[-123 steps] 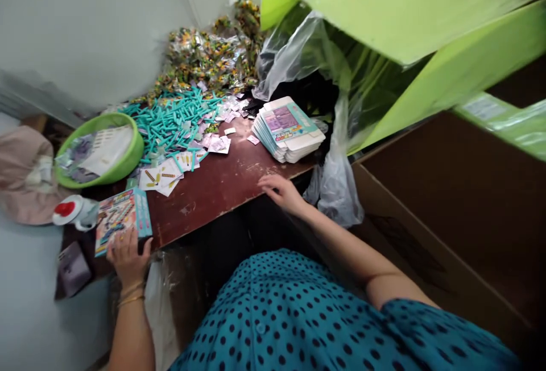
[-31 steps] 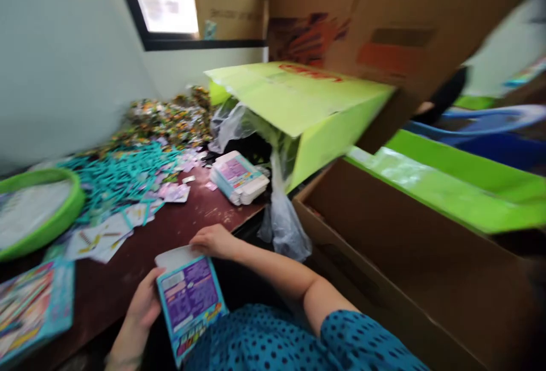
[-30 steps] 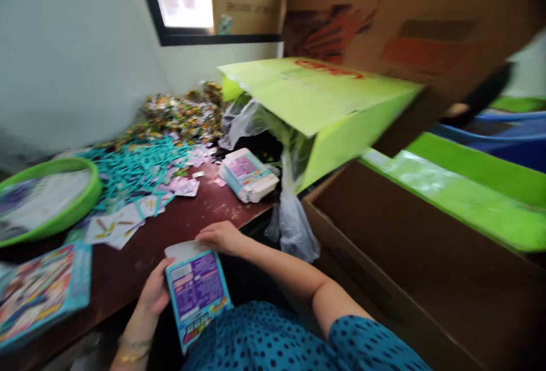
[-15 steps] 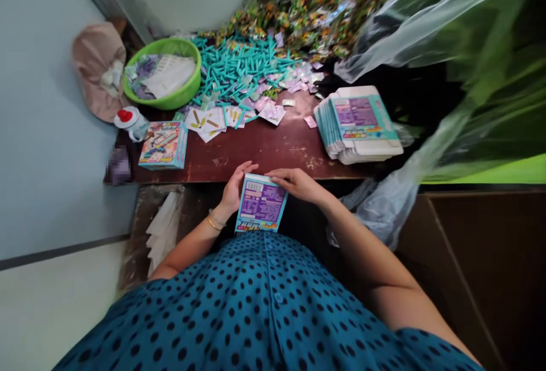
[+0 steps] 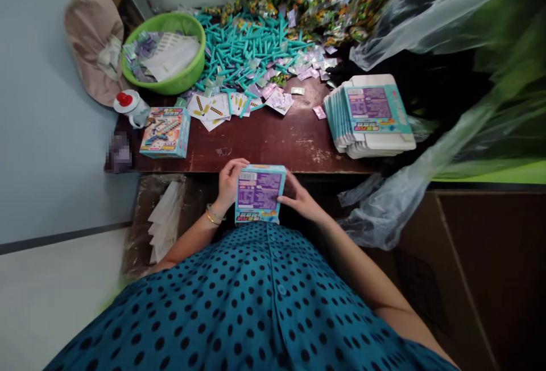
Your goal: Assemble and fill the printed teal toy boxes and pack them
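Note:
Between my hands, close against my shirt, is a small turquoise and purple cardboard box (image 5: 259, 193), its printed back facing up and its far end closed. My left hand (image 5: 231, 182) grips its left edge, fingers bent at the far corner. On the right edge lies my right hand (image 5: 298, 196), thumb on the printed face and fingers behind the side. A stack of flattened boxes (image 5: 369, 115) of the same print lies to the right on the table. At the left stands a finished-looking box (image 5: 165, 132) with a colourful front.
Turquoise sticks (image 5: 251, 46) are heaped at the back of the dark red table (image 5: 264, 137), beside a green basin (image 5: 170, 83). Printed cards (image 5: 211, 110) and small sachets (image 5: 313, 66) lie before them. A lidded mug (image 5: 135, 112) stands left; clear plastic sheeting (image 5: 384, 217) hangs right.
The box's far end, showing a white edge before, is now a closed printed panel. My right hand has moved from the far edge down to the right side. The view has shifted slightly.

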Demonstrator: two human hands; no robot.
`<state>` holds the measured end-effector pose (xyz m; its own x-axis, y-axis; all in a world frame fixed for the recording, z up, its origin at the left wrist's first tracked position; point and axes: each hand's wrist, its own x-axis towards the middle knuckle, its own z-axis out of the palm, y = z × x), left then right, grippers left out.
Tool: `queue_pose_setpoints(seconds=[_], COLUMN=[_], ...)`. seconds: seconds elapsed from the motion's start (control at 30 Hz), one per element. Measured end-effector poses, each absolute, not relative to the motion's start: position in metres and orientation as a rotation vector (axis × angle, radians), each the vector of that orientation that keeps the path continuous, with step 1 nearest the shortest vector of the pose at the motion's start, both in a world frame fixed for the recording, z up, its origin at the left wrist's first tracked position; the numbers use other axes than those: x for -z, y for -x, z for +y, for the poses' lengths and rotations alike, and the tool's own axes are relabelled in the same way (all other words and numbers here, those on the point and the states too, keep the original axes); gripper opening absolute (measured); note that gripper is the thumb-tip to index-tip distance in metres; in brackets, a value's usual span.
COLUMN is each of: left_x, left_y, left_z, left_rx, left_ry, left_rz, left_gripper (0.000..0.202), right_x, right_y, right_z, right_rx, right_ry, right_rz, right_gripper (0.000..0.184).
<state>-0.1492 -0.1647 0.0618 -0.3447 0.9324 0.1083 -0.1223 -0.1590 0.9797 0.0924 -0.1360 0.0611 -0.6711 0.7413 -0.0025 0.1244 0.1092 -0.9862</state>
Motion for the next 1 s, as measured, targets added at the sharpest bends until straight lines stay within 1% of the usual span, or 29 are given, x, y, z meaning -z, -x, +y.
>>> queue_pose_setpoints(seconds=[0.07,0.1,0.17,0.23,0.3,0.37,0.43,0.47,0.53,0.6,0.67,0.7,0.77,0.8,0.87,0.93,1.0], left_x=[-0.076,-0.085,-0.102,-0.114,-0.116,-0.105,-0.085,-0.073,-0.052,-0.037,-0.029,-0.027,-0.024,-0.023,-0.023,-0.025,-0.031], left_y=[0.165,0.173,0.187,0.196,0.198,0.195,0.188,0.182,0.17,0.155,0.14,0.133,0.12,0.115,0.109,0.109,0.114], left_z=[-0.155,-0.15,-0.139,-0.13,-0.126,-0.127,-0.134,-0.138,-0.148,-0.155,-0.156,-0.154,-0.147,-0.144,-0.137,-0.133,-0.13], left_rx=[-1.726,-1.771,-1.891,-2.037,-2.069,-1.874,-1.501,-1.307,-1.005,-0.815,-0.674,-0.612,-0.497,-0.455,-0.425,-0.464,-0.558], left_ry=[-1.014,-1.053,-1.161,-1.259,-1.391,-1.632,-1.905,-2.015,-2.165,-2.256,-2.31,-2.325,-2.353,-2.37,-2.387,-2.371,-2.338], left_rz=[1.259,1.255,1.296,1.421,1.591,1.738,1.791,1.78,1.753,1.797,1.923,1.991,2.073,2.083,2.08,2.075,2.048], left_gripper=[0.03,0.03,0.036,0.043,0.043,0.04,0.035,0.033,0.034,0.045,0.065,0.076,0.091,0.092,0.081,0.069,0.061], right_x=[-0.072,-0.083,-0.105,-0.119,-0.115,-0.095,-0.069,-0.057,-0.04,-0.034,-0.037,-0.042,-0.054,-0.062,-0.076,-0.086,-0.089], right_y=[-0.086,-0.082,-0.072,-0.057,-0.04,-0.026,-0.023,-0.026,-0.041,-0.055,-0.059,-0.056,-0.044,-0.037,-0.028,-0.033,-0.052], right_z=[-0.145,-0.146,-0.142,-0.131,-0.119,-0.107,-0.095,-0.088,-0.072,-0.06,-0.058,-0.06,-0.069,-0.07,-0.06,-0.025,0.025], right_rx=[-1.599,-1.482,-1.067,-0.647,-0.422,-0.387,-0.422,-0.426,-0.432,-0.547,-0.752,-0.813,-0.777,-0.713,-0.596,-0.525,-0.431], right_ry=[0.778,0.781,0.852,0.919,0.935,0.881,0.871,0.947,1.238,1.467,1.503,1.493,1.521,1.549,1.587,1.603,1.634], right_rz=[-1.793,-1.806,-1.878,-1.975,-2.139,-2.344,-2.43,-2.393,-2.191,-1.99,-1.913,-1.922,-2.025,-2.114,-2.274,-2.299,-2.229], right_gripper=[0.059,0.055,0.05,0.05,0.048,0.042,0.035,0.034,0.041,0.055,0.066,0.069,0.07,0.068,0.059,0.052,0.051])
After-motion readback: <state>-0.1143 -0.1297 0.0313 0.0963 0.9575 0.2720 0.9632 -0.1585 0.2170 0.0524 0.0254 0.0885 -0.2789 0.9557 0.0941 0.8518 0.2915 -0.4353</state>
